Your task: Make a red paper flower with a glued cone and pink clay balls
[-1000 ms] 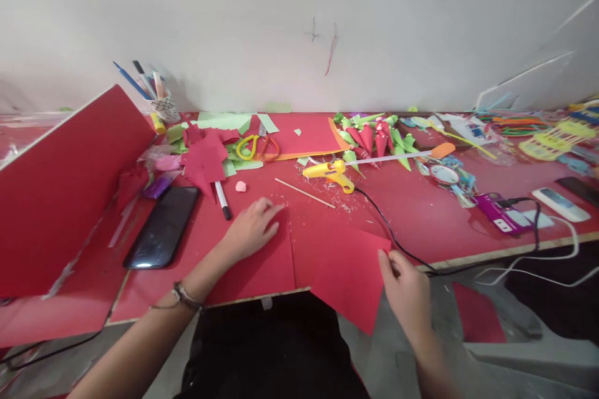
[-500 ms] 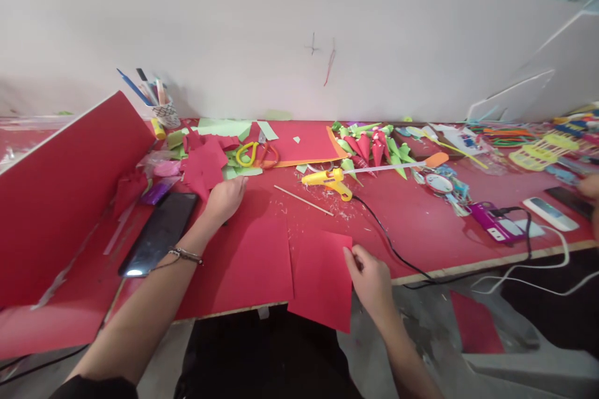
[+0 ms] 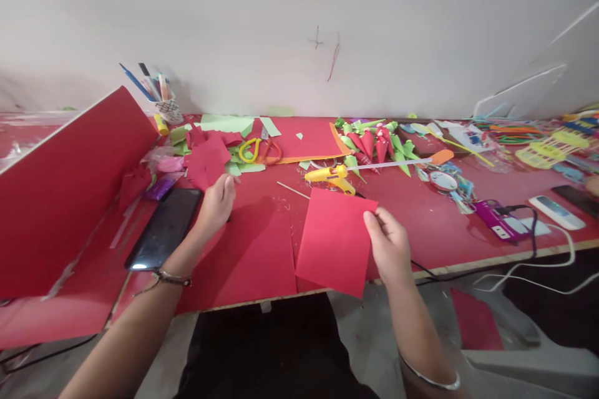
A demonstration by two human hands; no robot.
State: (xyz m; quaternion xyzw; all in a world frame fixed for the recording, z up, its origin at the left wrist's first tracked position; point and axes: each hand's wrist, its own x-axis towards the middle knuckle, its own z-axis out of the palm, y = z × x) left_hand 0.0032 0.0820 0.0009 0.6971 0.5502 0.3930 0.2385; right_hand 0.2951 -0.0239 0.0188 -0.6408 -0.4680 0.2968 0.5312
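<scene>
My right hand [image 3: 389, 242] pinches the right edge of a red sheet of paper [image 3: 334, 240], holding it raised and tilted over the table's front edge. My left hand [image 3: 218, 204] is closed above the table, fingers curled together. A small dark bit shows beneath it, but what it grips, if anything, is hidden. Under and beside that hand lies a larger red sheet [image 3: 253, 255]. Cut red paper pieces [image 3: 208, 159] are piled just behind the left hand. A yellow glue gun [image 3: 327, 173] with a long glue stick rests beyond the raised sheet, near a thin wooden stick [image 3: 292, 189].
A black phone [image 3: 166, 227] lies left, beside a leaning red board [image 3: 70, 199]. Scissors [image 3: 250, 151], a pen cup [image 3: 168, 110] and red-green paper flowers [image 3: 374, 143] stand at the back. A purple power strip [image 3: 498, 219] with cables sits right, near another person's hand [image 3: 592, 184].
My right hand has lifted the red sheet up and to the right, off the table. My left hand has shifted slightly left and down, still closed.
</scene>
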